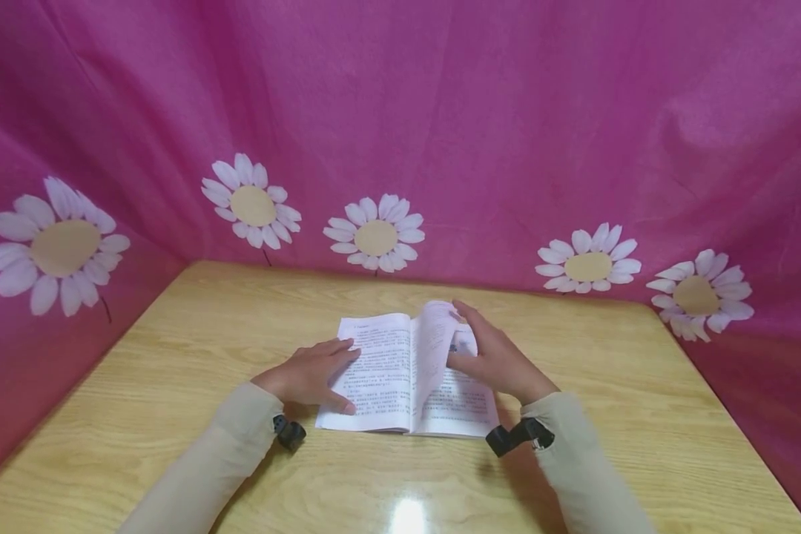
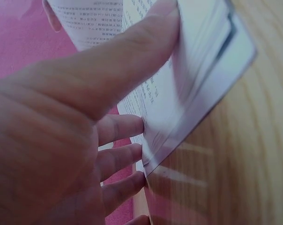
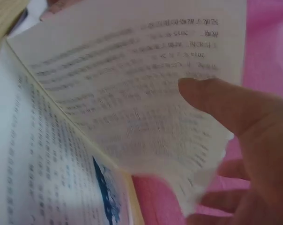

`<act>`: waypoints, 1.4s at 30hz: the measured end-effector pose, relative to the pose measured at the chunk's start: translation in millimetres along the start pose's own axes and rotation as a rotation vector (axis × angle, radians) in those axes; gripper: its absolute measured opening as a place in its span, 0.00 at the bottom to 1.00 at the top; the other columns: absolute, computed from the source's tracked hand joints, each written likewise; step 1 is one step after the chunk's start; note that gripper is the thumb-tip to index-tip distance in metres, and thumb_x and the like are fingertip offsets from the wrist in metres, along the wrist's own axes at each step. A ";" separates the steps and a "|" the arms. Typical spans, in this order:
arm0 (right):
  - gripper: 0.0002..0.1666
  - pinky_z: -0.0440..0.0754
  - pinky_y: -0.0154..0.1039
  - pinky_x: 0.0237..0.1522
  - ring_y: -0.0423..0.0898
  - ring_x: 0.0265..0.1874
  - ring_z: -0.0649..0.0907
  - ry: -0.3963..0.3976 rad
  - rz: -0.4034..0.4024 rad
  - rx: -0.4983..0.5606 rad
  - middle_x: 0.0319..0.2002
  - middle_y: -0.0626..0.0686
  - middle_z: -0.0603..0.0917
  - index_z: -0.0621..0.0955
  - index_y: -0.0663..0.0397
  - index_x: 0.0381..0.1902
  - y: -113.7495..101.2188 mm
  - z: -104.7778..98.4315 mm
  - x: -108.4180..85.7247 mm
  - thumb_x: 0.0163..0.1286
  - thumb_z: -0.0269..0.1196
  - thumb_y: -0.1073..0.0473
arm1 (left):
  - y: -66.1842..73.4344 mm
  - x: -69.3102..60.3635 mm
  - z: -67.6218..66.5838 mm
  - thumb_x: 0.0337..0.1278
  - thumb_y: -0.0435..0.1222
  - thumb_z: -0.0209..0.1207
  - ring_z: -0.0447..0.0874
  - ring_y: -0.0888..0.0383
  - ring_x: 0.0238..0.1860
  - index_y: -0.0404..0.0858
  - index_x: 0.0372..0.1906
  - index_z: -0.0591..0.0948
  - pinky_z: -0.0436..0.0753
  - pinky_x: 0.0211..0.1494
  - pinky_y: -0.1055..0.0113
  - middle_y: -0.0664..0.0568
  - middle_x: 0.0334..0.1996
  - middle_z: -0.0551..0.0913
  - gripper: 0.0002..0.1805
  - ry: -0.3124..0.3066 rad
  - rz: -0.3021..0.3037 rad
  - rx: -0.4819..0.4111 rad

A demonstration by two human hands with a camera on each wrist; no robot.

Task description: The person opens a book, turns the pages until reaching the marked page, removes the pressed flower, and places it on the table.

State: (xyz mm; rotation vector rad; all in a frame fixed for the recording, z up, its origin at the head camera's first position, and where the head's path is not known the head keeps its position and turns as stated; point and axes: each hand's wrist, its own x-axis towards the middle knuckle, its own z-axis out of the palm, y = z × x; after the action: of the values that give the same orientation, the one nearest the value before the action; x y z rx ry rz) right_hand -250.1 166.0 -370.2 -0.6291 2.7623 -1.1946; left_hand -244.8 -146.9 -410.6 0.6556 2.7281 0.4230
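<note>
An open book of printed text lies on the table. My left hand rests on the outer edge of its left page, fingers straight; in the left wrist view the thumb lies over the paper. Between the two sides a single page stands raised and bowed. My right hand holds that page near its outer edge, the thumb on one face and the other fingers partly hidden behind it. The page beneath carries a small blue picture.
The wooden table extends around the book. A magenta cloth with large white daisies hangs along its back and sides. Black wrist cameras sit on both cuffs, close to the book's lower corners.
</note>
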 end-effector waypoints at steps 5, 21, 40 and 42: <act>0.65 0.51 0.64 0.68 0.56 0.74 0.52 0.055 0.013 -0.077 0.76 0.55 0.50 0.47 0.47 0.77 -7.0 14.0 4.7 0.54 0.72 0.38 | -2.1 -0.8 -0.2 0.43 0.61 0.68 0.45 0.48 0.76 0.45 0.75 0.59 0.51 0.73 0.45 0.48 0.76 0.51 0.54 0.002 -0.006 -0.004; 0.53 0.33 0.69 0.66 0.51 0.72 0.60 -0.161 0.008 -0.169 0.71 0.49 0.65 0.63 0.44 0.73 -10.2 51.4 0.6 0.55 0.68 0.32 | -2.2 -3.4 -2.1 0.42 0.61 0.68 0.45 0.44 0.75 0.50 0.76 0.58 0.53 0.71 0.40 0.47 0.77 0.48 0.54 -0.029 -0.047 -0.066; 0.46 0.31 0.67 0.67 0.54 0.75 0.51 -0.200 -0.031 -0.210 0.76 0.52 0.53 0.64 0.40 0.73 -9.9 70.6 -5.3 0.62 0.62 0.32 | -39.3 -2.4 -7.0 0.69 0.47 0.52 0.46 0.52 0.75 0.57 0.77 0.44 0.52 0.73 0.48 0.56 0.77 0.47 0.40 -0.045 0.042 -0.386; 0.45 0.31 0.67 0.67 0.54 0.75 0.50 -0.200 -0.035 -0.221 0.76 0.52 0.53 0.64 0.40 0.73 -11.4 70.6 -4.8 0.62 0.62 0.32 | -41.0 -2.9 -9.5 0.71 0.43 0.50 0.45 0.52 0.75 0.58 0.77 0.41 0.51 0.73 0.48 0.56 0.77 0.47 0.40 -0.042 0.031 -0.408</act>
State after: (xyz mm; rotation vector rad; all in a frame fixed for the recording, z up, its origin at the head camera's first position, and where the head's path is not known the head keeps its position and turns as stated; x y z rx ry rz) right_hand -226.3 112.6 -411.7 -0.7717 2.7411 -0.7880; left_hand -261.7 -185.3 -415.6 0.5851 2.4826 0.9289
